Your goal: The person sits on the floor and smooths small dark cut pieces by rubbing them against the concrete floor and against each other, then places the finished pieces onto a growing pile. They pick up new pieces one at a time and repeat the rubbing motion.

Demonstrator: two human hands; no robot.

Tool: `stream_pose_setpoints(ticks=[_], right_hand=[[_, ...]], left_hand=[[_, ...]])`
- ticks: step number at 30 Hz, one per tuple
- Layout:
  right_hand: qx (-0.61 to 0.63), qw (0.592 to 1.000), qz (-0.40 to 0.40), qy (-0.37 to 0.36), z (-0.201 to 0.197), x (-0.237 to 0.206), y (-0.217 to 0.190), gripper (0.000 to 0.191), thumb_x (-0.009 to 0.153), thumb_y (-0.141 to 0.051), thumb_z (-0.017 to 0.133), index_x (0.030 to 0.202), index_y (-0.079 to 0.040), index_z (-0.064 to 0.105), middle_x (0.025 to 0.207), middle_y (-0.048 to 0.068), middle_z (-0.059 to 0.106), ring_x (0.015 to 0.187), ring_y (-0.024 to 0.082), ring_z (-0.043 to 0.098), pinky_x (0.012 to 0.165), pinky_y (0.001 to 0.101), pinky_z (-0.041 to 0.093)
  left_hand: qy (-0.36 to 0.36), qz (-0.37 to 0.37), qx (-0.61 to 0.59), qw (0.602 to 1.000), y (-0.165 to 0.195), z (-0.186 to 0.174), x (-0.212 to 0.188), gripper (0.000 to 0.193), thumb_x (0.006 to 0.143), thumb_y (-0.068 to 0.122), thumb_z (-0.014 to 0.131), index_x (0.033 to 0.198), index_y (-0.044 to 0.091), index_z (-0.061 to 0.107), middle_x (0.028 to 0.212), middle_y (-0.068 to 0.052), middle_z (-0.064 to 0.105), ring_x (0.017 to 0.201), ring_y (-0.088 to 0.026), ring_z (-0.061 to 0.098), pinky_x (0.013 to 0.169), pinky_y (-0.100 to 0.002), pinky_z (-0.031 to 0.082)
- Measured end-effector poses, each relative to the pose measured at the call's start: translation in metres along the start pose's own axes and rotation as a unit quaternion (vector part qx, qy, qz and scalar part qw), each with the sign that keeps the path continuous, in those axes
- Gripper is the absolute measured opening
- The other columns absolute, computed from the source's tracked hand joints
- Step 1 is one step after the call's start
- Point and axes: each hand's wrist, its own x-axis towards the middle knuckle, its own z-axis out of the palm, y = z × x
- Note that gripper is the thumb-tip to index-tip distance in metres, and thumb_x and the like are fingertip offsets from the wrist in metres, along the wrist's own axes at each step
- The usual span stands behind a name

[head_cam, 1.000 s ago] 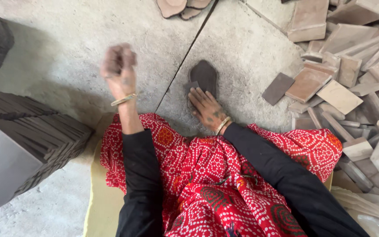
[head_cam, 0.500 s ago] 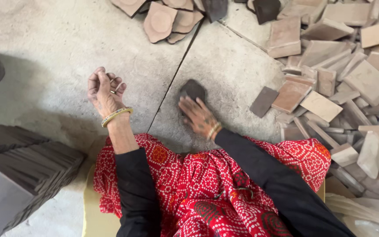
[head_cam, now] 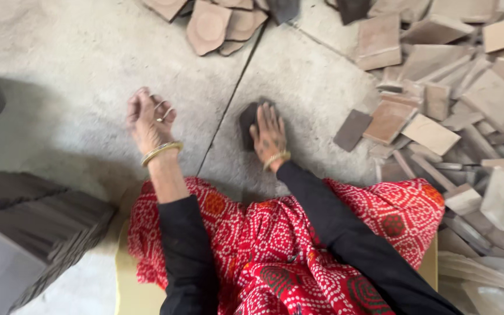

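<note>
My right hand [head_cam: 268, 135] lies flat, fingers spread, pressing a dark hexagonal tile [head_cam: 248, 121] against the concrete floor [head_cam: 71, 87]. Its wrist carries a gold bangle. My left hand [head_cam: 148, 118] hovers over the floor to the left with the fingers curled in; it wears a ring and a gold bangle, and nothing shows inside it. Both arms are in black sleeves above a red patterned cloth [head_cam: 275, 245] over my lap.
A heap of brown clay tiles [head_cam: 438, 111] fills the right side. More shaped tiles [head_cam: 217, 23] lie at the top. A stack of dark tiles [head_cam: 42, 233] stands at the left. A groove [head_cam: 231, 99] runs across the floor between my hands.
The view has tilted, so hands and tile sit lower in the frame. My left hand has dropped closer to the floor. My right hand keeps pressing the dark tile.
</note>
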Motion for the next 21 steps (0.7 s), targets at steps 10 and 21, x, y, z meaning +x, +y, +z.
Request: stream_pose_setpoints(ticks=[10,21], right_hand=[[-0.093,0.985,-0.102,-0.100,-0.004,0.010,-0.006,0.063,0.111,-0.042,0.027,0.165,-0.008,0.021,0.173,0.012,0.020,0.160,0.026,0.021,0.130,0.0521,0.011],[-0.010,0.998,-0.034,-0.052,-0.002,-0.043,0.014,0.069,0.112,-0.048,0.021,0.164,-0.002,0.022,0.172,0.018,0.019,0.160,0.034,0.017,0.129,0.0514,0.010]], left_hand=[[-0.001,0.088,-0.066,0.994,0.041,-0.024,-0.014,0.023,0.095,0.022,0.081,0.109,0.008,0.068,0.087,-0.004,0.069,0.076,-0.017,0.067,0.068,-0.033,0.056],[0.046,0.054,-0.063,0.996,0.029,-0.020,-0.006,0.024,0.090,0.022,0.084,0.104,0.009,0.068,0.083,-0.004,0.070,0.072,-0.018,0.067,0.065,-0.034,0.058]])
